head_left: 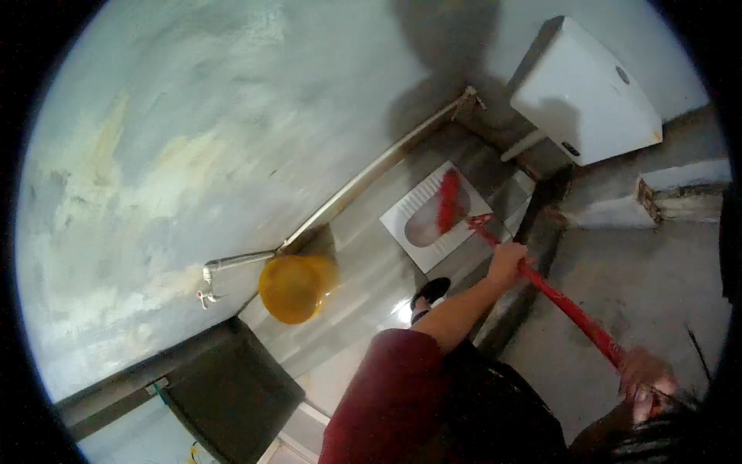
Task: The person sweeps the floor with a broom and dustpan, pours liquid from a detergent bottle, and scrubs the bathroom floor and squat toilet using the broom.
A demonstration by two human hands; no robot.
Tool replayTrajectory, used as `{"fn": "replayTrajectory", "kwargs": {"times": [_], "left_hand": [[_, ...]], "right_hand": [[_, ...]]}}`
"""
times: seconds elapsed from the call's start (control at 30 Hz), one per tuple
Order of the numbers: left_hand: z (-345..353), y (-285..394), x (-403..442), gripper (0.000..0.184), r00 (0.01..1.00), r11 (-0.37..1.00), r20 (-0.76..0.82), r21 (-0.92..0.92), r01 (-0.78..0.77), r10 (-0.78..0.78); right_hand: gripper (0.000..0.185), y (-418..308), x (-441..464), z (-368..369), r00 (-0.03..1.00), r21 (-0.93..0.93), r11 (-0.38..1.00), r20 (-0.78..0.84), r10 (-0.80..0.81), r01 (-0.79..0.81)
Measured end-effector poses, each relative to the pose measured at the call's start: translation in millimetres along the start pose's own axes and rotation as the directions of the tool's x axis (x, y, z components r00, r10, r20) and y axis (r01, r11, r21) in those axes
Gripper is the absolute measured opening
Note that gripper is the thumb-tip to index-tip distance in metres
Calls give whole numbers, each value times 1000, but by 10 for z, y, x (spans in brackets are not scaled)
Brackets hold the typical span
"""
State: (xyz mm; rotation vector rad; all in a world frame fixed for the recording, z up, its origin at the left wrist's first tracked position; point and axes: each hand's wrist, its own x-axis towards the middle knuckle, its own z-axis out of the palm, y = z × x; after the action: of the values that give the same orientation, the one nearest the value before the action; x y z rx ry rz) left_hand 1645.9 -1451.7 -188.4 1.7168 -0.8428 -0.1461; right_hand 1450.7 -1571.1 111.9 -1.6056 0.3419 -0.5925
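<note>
My left hand [506, 264] is wrapped round the red handle of a long-handled brush [572, 311], part way down its length. Farther up the same handle, near the lower right, my right hand [648, 379] is closed on it, partly in shadow. The brush's red head looks blurred and lies across the bowl of a white squat toilet [417, 251] set in the floor. Whether the bristles touch the bowl I cannot tell.
A yellow bucket [290, 292] stands by the left wall below a tap [207, 290]. A white cistern [591, 93] hangs on the far wall. A pipe [371, 170] runs along the wall's foot. My foot in a dark slipper [433, 289] is beside the toilet.
</note>
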Motion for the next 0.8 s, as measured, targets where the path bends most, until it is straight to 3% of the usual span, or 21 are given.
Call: {"fn": "replayTrajectory", "kwargs": {"times": [0.1, 0.17, 0.23, 0.3, 0.33, 0.37, 0.4, 0.43, 0.5, 0.57, 0.6, 0.63, 0.7, 0.73, 0.8], "left_hand": [[43, 181, -71, 32, 999, 987, -8, -154, -49, 49], [-116, 491, -311, 28, 977, 991, 177, 87, 102, -116], [-435, 458, -810, 31, 938, 948, 206, 217, 235, -280], [-863, 282, -1459, 30, 784, 793, 216, 365, 487, -581], [-1109, 254, -1795, 32, 832, 812, 18, 232, 536, -554], [-1234, 76, -2156, 35, 754, 760, -113, -15, 649, -647], [-1460, -88, -2499, 37, 682, 619, -42, 385, 685, -730], [-1583, -245, -2814, 38, 726, 671, -117, 308, 675, -677], [-1541, -429, -2724, 38, 767, 694, -138, 347, 630, -627], [-1233, -437, -2626, 38, 787, 704, -145, 373, 604, -599], [-865, -487, -2379, 36, 781, 769, -142, 141, 624, -608], [-521, -553, -2039, 34, 778, 791, -140, -101, 603, -612], [-412, -286, -1237, 32, 895, 910, -164, -99, 404, -415], [-469, 71, -790, 32, 972, 966, -129, 149, 213, -194], [33, 28, -521, 32, 988, 988, -90, 74, 133, -126]], "right_hand": [[16, 67, 82, 191, 989, 130, 987, 126, 82, -98], [15, 211, 123, 338, 958, 149, 971, 247, 147, -187], [13, 403, 166, 562, 901, 131, 953, 380, 207, -274], [12, 625, 157, 876, 826, 89, 936, 504, 253, -341], [11, 722, 143, 1041, 785, 73, 929, 562, 262, -363], [11, 808, 125, 1201, 747, 74, 924, 614, 254, -374], [10, 877, 112, 1359, 714, 96, 920, 663, 226, -381], [10, 930, 111, 1481, 689, 135, 914, 701, 186, -384], [9, 934, 124, 1496, 693, 158, 915, 703, 160, -372], [11, 681, 180, 1261, 815, 72, 953, 540, 212, -296], [16, 494, 231, 1151, 876, 24, 968, 431, 217, -251], [18, 211, 461, 1076, 862, -3, 977, 470, 189, -212], [19, -217, 743, 929, 859, -29, 991, 497, 125, -128], [19, -312, 715, 843, 888, -16, 996, 452, 82, -84], [18, -388, 616, 696, 943, -18, 1000, 331, 29, -25]]}}
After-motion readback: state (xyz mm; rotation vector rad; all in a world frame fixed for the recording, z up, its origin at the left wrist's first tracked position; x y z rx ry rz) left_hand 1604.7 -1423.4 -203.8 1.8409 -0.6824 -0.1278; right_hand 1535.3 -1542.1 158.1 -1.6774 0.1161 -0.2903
